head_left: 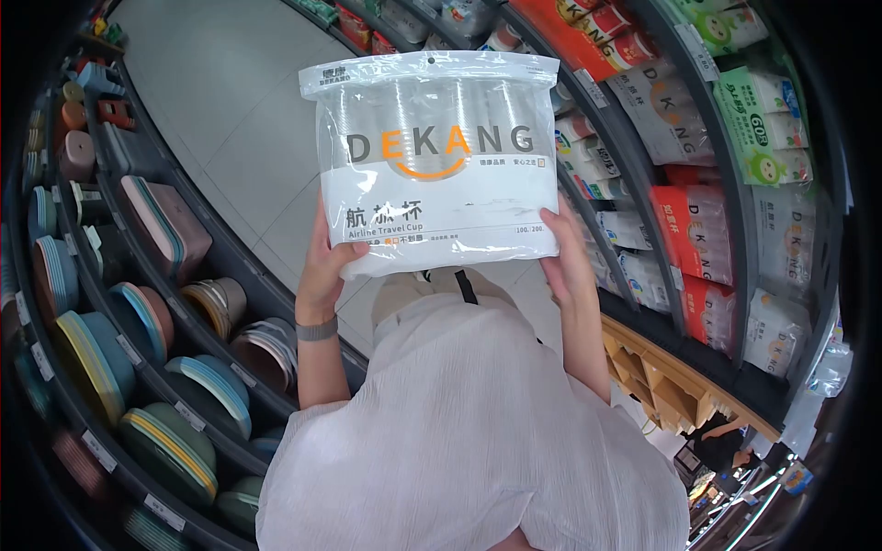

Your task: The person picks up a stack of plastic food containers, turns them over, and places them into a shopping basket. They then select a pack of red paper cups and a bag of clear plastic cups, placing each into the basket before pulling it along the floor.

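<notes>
A clear and white plastic pack of travel cups (436, 197), printed DEKANG in grey and orange, is held up in front of me above the aisle floor. Stacked cups show through its clear upper part. My left hand (329, 262) grips the lower left corner, thumb on the front and the other fingers behind, out of sight. At the lower right corner, my right hand (568, 250) grips the pack the same way. A grey band (317, 330) circles my left wrist.
Left shelves hold stacked plastic basins (170, 450) and pink storage boxes (170, 225). Shelves on the right carry more cup packs, including red packs (694, 234) and green packs (764, 124). Grey floor tiles (230, 101) run between them. Another person (721, 450) is at lower right.
</notes>
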`<act>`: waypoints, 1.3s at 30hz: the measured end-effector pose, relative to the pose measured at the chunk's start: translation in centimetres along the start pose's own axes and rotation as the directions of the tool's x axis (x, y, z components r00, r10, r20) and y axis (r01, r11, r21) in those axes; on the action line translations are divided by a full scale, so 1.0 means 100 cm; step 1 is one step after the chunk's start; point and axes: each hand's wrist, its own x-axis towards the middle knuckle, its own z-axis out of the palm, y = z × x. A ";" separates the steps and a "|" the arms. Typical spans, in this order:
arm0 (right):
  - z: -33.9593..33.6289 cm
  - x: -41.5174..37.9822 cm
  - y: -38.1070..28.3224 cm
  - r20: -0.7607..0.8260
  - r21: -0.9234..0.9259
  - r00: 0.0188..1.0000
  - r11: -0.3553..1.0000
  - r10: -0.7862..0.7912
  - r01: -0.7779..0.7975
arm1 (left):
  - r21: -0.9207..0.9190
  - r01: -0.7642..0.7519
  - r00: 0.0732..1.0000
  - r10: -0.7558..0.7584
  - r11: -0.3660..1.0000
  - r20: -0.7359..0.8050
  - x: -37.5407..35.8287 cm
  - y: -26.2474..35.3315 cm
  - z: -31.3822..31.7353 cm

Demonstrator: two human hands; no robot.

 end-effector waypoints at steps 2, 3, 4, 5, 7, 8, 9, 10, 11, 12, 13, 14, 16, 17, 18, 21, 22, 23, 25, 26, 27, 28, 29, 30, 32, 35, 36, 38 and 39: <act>0.009 0.003 0.006 0.029 -0.101 1.000 0.995 -0.008 0.011 | -0.010 -0.017 1.000 0.017 1.000 -0.019 -0.003 0.002 -0.010; 0.012 0.004 0.007 0.058 -0.194 0.998 0.981 -0.018 0.029 | 0.012 -0.022 0.999 0.023 1.000 -0.047 -0.005 0.003 -0.012; 0.015 0.006 0.009 0.061 -0.198 0.998 0.980 -0.017 0.029 | 0.033 -0.028 0.997 0.031 0.999 -0.074 -0.006 0.004 -0.016; 0.017 0.007 0.012 0.074 -0.256 0.997 0.966 -0.021 0.040 | 0.030 -0.030 0.997 0.032 0.999 -0.077 -0.006 0.006 -0.019; 0.021 0.008 0.016 0.089 -0.313 0.996 0.948 -0.023 0.050 | -0.036 -0.076 0.997 0.075 0.996 -0.027 -0.005 0.015 -0.022; 0.024 0.008 0.018 0.090 -0.301 0.996 0.952 -0.025 0.051 | -0.036 -0.077 0.997 0.076 0.996 -0.029 -0.005 0.018 -0.023; 0.026 0.008 0.020 0.090 -0.289 0.996 0.956 -0.026 0.051 | -0.027 -0.088 0.995 0.086 0.996 -0.051 -0.004 0.021 -0.023; 0.027 0.009 0.022 0.093 -0.288 0.995 0.956 -0.024 0.050 | -0.016 -0.097 0.993 0.096 0.995 -0.072 -0.004 0.022 -0.022; 0.028 0.009 0.025 0.087 -0.285 0.995 0.956 -0.051 0.074 | -0.013 -0.100 0.992 0.099 0.995 -0.073 -0.003 0.022 -0.024; 0.028 0.009 0.027 0.080 -0.283 0.994 0.954 -0.077 0.097 | -0.004 -0.103 0.989 0.102 0.995 -0.109 -0.002 0.021 -0.026; 0.030 0.007 0.027 0.081 -0.282 0.994 0.954 -0.076 0.096 | 0.004 -0.106 0.984 0.105 0.994 -0.145 -0.002 0.021 -0.026; 0.032 0.004 0.026 0.078 -0.260 0.994 0.961 -0.078 0.095 | 0.005 -0.107 0.984 0.107 0.994 -0.145 0.000 0.021 -0.025; 0.032 0.001 0.026 0.079 -0.240 0.994 0.966 -0.079 0.096 | -0.009 -0.109 0.975 0.105 0.994 -0.195 0.001 0.021 -0.023; 0.031 -0.001 0.027 0.077 -0.225 0.994 0.970 -0.079 0.095 | -0.009 -0.112 0.974 0.108 0.994 -0.197 0.001 0.020 -0.024; 0.030 -0.001 0.027 0.078 -0.210 0.994 0.973 -0.081 0.096 | -0.001 -0.112 0.981 0.110 0.994 -0.159 0.002 0.019 -0.026; 0.029 -0.005 0.026 0.064 -0.207 0.993 0.972 -0.100 0.111 | 0.006 -0.109 0.986 0.109 0.994 -0.124 0.001 0.017 -0.023; 0.028 -0.005 0.025 0.068 -0.205 0.992 0.972 -0.102 0.114 | 0.006 -0.103 0.987 0.102 0.995 -0.125 0.002 0.017 -0.021; 0.027 -0.005 0.024 0.075 -0.196 0.991 0.973 -0.110 0.123 | 0.009 -0.106 0.987 0.106 0.994 -0.123 0.002 0.017 -0.019; 0.021 -0.007 0.022 0.078 -0.183 0.989 0.974 -0.124 0.136 | 0.012 -0.091 0.983 0.092 0.996 -0.158 0.002 0.014 -0.011; 0.018 -0.007 0.022 0.080 -0.188 0.989 0.972 -0.125 0.138 | 0.012 -0.095 0.984 0.096 0.995 -0.149 0.002 0.013 -0.007; 0.014 -0.007 0.022 0.082 -0.192 0.988 0.971 -0.127 0.141 | 0.012 -0.098 0.982 0.099 0.995 -0.158 0.002 0.012 -0.006; 0.011 -0.007 0.023 0.083 -0.192 0.987 0.969 -0.140 0.154 | 0.012 -0.105 0.980 0.105 0.994 -0.168 0.002 0.012 -0.004; 0.002 -0.006 0.021 0.109 -0.204 0.980 0.962 -0.163 0.183 | 0.012 -0.133 0.979 0.133 0.991 -0.155 0.002 0.012 0.006; -0.003 -0.004 0.022 0.130 -0.215 0.977 0.957 -0.171 0.196 | 0.019 -0.166 0.976 0.167 0.986 -0.139 -0.002 0.013 0.009; -0.013 -0.002 0.020 0.151 -0.197 0.971 0.957 -0.186 0.214 | 0.047 -0.224 0.962 0.229 0.973 -0.150 -0.009 0.012 0.019; -0.024 0.002 0.011 0.177 -0.164 0.957 0.952 -0.228 0.257 | 0.046 -0.261 0.948 0.265 0.964 -0.177 -0.018 0.006 0.033; -0.028 0.003 0.007 0.218 -0.172 0.948 0.948 -0.230 0.270 | 0.051 -0.268 0.947 0.273 0.962 -0.169 -0.020 0.004 0.037; -0.036 0.002 0.003 0.251 -0.177 0.938 0.941 -0.240 0.289 | 0.033 -0.282 0.939 0.283 0.959 -0.194 -0.024 -0.002 0.040; -0.040 0.003 0.002 0.276 -0.187 0.927 0.932 -0.253 0.310 | 0.033 -0.286 0.940 0.287 0.958 -0.182 -0.023 -0.005 0.041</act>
